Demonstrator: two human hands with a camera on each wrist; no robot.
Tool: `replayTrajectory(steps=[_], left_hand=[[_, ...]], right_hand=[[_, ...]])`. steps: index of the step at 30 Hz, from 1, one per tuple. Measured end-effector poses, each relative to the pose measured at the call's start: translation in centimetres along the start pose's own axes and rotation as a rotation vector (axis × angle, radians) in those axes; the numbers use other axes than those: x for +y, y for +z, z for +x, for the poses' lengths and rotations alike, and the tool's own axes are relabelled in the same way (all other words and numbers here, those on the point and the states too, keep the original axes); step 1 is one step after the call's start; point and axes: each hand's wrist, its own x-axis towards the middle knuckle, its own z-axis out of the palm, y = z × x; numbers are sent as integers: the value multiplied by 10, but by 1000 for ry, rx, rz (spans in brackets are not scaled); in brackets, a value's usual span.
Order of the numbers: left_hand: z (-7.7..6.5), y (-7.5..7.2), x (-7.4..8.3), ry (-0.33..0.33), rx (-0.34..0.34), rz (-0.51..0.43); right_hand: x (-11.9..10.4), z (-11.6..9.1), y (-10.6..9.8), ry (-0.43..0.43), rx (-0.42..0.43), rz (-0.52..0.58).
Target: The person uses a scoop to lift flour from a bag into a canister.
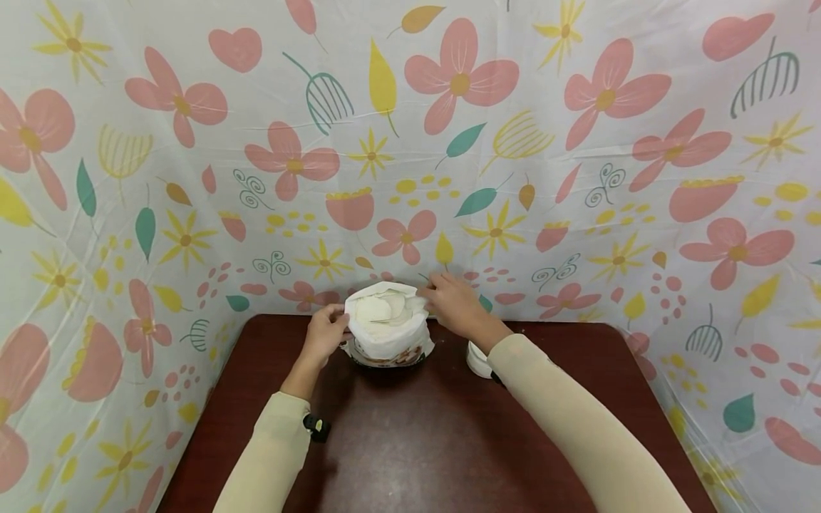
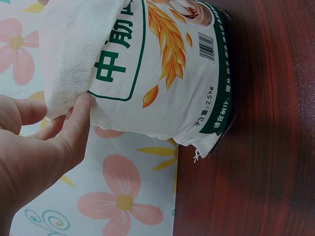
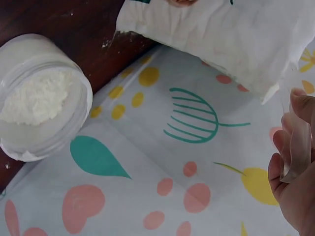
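The bag (image 1: 388,343) was seen upright near the far edge of the table (image 1: 410,442), its mouth folded outward. Its left rim was pinched between the thumb and fingers of the left hand (image 1: 326,333). A clear strip (image 3: 298,152) was gripped by the right hand (image 1: 457,303) beside the opposite rim; whether it belonged to the bag could not be determined. The bag's top was cut off in the left wrist view. The jar (image 1: 477,362), with white powder (image 3: 37,101) inside, was partly hidden by the right sleeve (image 1: 577,420). Glare was noted on the dark red tabletop. Floral cloth (image 1: 398,164) was hung behind and at both sides.
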Motion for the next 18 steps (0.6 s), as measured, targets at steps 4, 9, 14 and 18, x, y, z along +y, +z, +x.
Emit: replayTrajectory(steps=[4, 9, 14, 18], left_hand=[[0, 0, -1, -2, 1, 2], [0, -1, -1, -5, -3, 2], [-1, 0, 0, -8, -4, 1], [-1, 0, 1, -7, -4, 5]], right_hand=[[-2, -1, 3, 4, 15, 5], [-6, -1, 8, 15, 47, 17], [-9, 0, 11, 20, 87, 29], [-10, 1, 12, 17, 91, 28]])
